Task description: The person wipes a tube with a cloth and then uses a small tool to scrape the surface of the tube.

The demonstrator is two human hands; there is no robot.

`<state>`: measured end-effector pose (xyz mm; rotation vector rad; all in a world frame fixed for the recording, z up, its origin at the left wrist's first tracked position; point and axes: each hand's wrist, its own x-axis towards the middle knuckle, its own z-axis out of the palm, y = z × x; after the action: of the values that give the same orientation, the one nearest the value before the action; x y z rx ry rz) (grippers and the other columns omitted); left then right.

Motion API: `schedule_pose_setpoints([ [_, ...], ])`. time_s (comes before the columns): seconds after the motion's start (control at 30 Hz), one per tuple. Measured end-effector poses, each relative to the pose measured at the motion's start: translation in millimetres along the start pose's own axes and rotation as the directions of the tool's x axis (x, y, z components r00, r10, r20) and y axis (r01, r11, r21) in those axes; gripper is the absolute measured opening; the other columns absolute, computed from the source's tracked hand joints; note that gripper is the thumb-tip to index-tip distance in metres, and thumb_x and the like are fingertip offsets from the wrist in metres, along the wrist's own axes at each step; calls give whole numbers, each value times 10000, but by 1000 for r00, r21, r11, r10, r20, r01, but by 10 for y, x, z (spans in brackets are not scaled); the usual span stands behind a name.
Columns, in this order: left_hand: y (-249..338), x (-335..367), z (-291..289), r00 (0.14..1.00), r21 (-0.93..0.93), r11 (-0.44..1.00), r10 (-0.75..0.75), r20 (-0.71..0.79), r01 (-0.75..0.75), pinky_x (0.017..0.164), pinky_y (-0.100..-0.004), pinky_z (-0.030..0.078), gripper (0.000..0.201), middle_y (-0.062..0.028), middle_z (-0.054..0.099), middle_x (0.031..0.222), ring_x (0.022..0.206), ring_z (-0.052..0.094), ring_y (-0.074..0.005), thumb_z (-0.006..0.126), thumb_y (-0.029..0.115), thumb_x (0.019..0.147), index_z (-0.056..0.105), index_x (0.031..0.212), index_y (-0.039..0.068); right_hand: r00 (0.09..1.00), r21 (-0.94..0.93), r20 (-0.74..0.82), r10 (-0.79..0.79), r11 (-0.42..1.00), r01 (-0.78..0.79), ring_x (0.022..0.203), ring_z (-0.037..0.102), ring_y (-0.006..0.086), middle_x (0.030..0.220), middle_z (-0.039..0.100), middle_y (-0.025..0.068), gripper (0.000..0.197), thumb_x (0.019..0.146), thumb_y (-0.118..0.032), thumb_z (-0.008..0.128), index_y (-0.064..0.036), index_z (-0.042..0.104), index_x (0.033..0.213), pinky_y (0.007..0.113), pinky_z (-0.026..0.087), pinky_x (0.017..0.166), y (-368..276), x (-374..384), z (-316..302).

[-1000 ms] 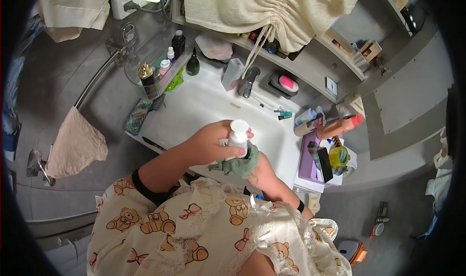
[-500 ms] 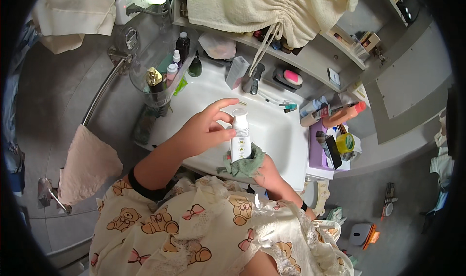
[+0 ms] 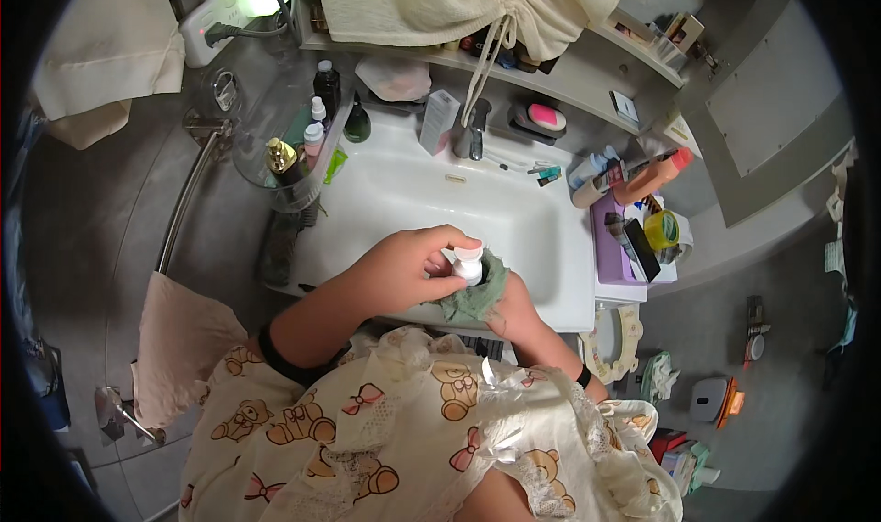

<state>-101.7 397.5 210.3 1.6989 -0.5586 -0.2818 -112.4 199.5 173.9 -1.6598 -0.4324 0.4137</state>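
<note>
Over the front of the white sink (image 3: 404, 197), I hold a small white bottle (image 3: 467, 269) with its top pointing up. My left hand (image 3: 404, 263) grips it from the left, index finger on the cap and thumb low on its side. A crumpled green cloth (image 3: 479, 298) lies around the bottle's lower part. Behind that cloth, my right hand (image 3: 510, 307) is closed on it, with most of its fingers hidden. Whether those fingers also grip the bottle through the cloth I cannot tell.
A black faucet (image 3: 471, 131) rises at the sink's back, beside an upright white box (image 3: 440, 122). Bottles fill a clear wall shelf (image 3: 260, 175) on the left. A purple box (image 3: 608, 244) with toiletries stands right. A pink towel (image 3: 182, 343) hangs from a metal rail.
The bottle has tilted and sunk lower into the cloth, so less of its body shows. My left index finger has come down onto its cap. The whole view has shifted slightly.
</note>
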Motion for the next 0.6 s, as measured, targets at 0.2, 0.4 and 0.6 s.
schedule_pose_setpoints([
  [0.2, 93, 74, -2, 999, 176, 984, 15, 39, -22, 630, -241, 487, 410, -63, 629, 803, 684, 597, -106, 756, 78, 675, 535, 1019, 40, 999, -26, 31, -9, 1000, 10, 941, 565, 126, 1052, 596, 66, 437, 760, -195, 669, -6, 525, 1127, 277, 457, 815, -51, 2, -46],
  [0.4, 47, 174, 121, 997, 113, 991, -72, 23, 69, 669, -244, 483, 378, -75, 621, 900, 763, 596, -102, 715, 47, 710, 519, 1033, 25, 996, -47, -8, -92, 995, 92, 884, 571, 126, 977, 612, 55, 302, 789, -121, 621, -14, 552, 1063, 270, 452, 785, 63, -51, -127],
  [0.6, 42, 348, 222, 997, -308, 949, -77, -33, 63, 787, -262, 456, 482, -94, 588, 1015, 934, 563, -134, 587, -47, 777, 420, 1226, 13, 997, 118, 48, 64, 991, -70, 874, 581, 114, 974, 618, 50, 286, 798, -84, 614, -27, 572, 1076, 262, 462, 784, -71, -134, -370],
])
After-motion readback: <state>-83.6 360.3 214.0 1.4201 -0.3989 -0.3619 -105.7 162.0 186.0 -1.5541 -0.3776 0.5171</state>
